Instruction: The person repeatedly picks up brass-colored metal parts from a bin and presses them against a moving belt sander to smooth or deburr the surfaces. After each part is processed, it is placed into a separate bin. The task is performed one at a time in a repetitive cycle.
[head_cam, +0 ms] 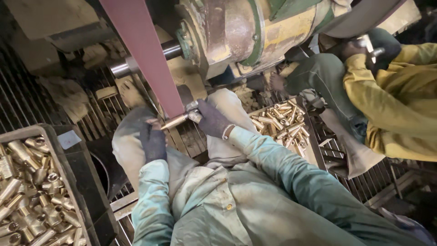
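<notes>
Crosswise, the brass fitting [175, 121] spans both gloved hands (left hand [153, 141], right hand [212, 120]), each clasping an end

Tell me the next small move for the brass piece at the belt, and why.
Probably roll the brass piece slightly between both hands. The left hand and right hand grip its two ends, and only one side meets the red sanding belt, so a small turn would bring a fresh face onto it.
</notes>
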